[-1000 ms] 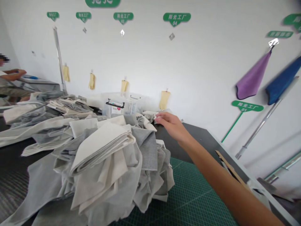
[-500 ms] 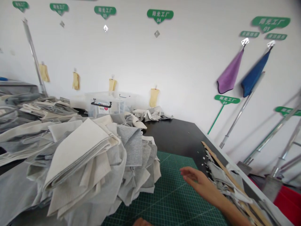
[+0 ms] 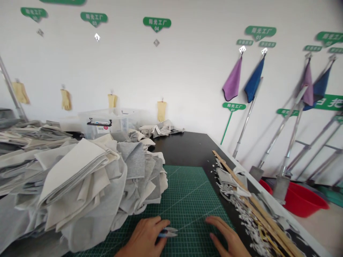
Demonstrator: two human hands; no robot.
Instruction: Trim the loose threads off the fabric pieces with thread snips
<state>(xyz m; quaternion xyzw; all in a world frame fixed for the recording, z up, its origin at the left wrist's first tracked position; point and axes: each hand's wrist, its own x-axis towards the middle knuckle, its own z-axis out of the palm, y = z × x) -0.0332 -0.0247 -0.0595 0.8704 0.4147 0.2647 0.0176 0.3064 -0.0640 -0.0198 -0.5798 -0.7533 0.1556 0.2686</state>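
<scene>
My left hand [image 3: 147,233] is closed around a small pair of thread snips [image 3: 169,232]. Their two pale blades point right, slightly apart, and part of the blue handle shows between thumb and fingers. My right hand [image 3: 227,235] hovers over the right side of the green cutting mat [image 3: 184,192], empty, with fingers apart. A large heap of grey and off-white cut fabric pieces [image 3: 88,192] covers the mat's left part, just beyond my left hand.
Fabric scraps [image 3: 227,178] and a long wooden strip [image 3: 257,200] lie along the table's right edge. A clear plastic box [image 3: 96,125] stands at the back. Mops [image 3: 248,117] and a red basin [image 3: 304,201] are beyond the edge at right.
The view has swung to the right. My left hand has come up into view with the snips. My right hand is lower in the picture, nearer to me.
</scene>
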